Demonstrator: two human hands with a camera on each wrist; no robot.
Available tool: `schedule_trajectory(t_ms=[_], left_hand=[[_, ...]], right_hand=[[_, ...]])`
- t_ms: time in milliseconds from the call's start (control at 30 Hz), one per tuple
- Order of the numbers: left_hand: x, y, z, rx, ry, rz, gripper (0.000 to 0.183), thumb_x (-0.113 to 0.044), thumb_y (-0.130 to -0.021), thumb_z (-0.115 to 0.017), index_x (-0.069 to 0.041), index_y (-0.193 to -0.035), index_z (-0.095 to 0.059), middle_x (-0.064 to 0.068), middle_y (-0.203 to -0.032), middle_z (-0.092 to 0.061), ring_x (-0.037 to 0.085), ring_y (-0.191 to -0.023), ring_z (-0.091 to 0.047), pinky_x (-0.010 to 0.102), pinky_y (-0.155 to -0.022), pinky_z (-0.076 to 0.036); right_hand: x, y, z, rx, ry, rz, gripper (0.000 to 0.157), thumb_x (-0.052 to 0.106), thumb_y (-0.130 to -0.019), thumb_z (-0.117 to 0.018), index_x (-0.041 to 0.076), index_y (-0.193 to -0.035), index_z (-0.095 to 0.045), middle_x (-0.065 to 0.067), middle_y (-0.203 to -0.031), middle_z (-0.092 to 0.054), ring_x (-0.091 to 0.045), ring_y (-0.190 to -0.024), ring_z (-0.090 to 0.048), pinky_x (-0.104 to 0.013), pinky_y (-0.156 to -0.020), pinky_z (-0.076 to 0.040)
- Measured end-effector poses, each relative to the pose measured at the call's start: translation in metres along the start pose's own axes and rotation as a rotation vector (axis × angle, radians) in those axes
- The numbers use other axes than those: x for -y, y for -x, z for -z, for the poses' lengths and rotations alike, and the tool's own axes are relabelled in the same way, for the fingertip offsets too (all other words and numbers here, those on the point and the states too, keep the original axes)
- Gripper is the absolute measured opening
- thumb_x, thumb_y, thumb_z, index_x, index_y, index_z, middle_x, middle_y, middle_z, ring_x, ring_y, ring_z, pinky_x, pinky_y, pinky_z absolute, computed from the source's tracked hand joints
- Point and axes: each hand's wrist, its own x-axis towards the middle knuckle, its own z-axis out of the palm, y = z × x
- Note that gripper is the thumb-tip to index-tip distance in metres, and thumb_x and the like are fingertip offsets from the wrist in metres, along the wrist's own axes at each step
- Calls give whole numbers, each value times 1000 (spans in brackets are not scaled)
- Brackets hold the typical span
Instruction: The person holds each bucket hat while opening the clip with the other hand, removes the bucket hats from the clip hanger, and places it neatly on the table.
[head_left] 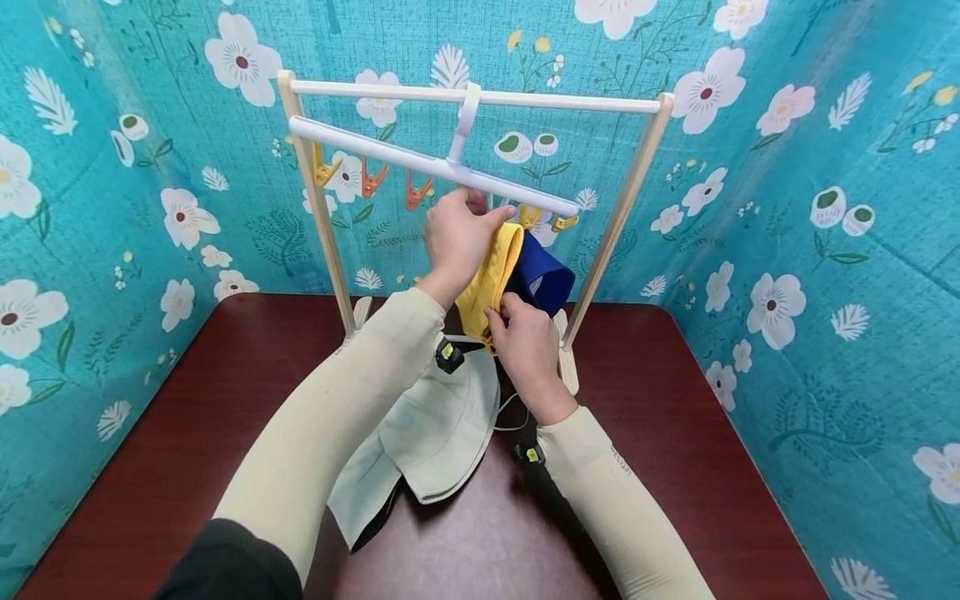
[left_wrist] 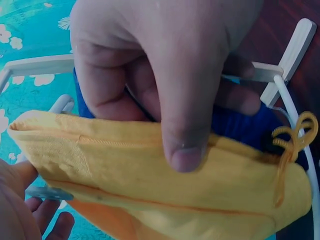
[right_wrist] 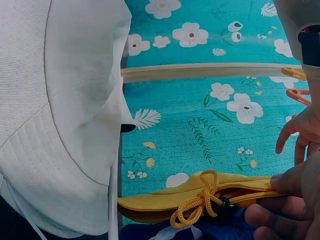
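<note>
In the head view my left hand (head_left: 459, 237) is up under the white hanger (head_left: 390, 150). Its thumb and fingers pinch a grey clip (left_wrist: 50, 193), at the left edge of the left wrist view. My right hand (head_left: 525, 337) pinches the seamed edge of a yellow cloth item (head_left: 487, 283), thumb on the near face. At one end of this cloth is a yellow cord (right_wrist: 197, 200) tied in a bow, with a small black toggle. Just behind it a dark blue cloth item (head_left: 551, 279) hangs below the hanger's yellow clips (head_left: 529, 217).
The hanger tilts down to the right on a wooden rack (head_left: 570, 102). Orange clips (head_left: 372, 177) dangle from its left half. A pale, wide-brimmed cloth hat (head_left: 442, 425) lies on the dark red table (head_left: 247, 400) beneath my arms. Flowered blue cloth (head_left: 750, 217) surrounds the table.
</note>
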Motion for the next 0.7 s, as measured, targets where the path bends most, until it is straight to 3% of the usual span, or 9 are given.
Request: schedule_trajectory(t_ms=[367,700], left_hand=[[-5,0,-5,-40,-35,42,41,-52,-83,-83,-20,-96,-61,-4,-89,-65,17,-83,-60,39,-80,-41],[-3,-3,-8,-45,-207,-47,38,-55,-91,-73,-20,-90,-60,-2,-80,-62,17,-82,-57,44,-82,-35]], right_hand=[[0,-1,0,17,6,-10,19,31,-97,-73,15,-88,-67,-1,-69,-67,-16,-54,-60,-33,-46,-44],[5,-3,-3,8,19,0,18,28,-95,-74,14,-87,-68,-2,-68,-67,-18,-57,-63,-37,-49,-47]])
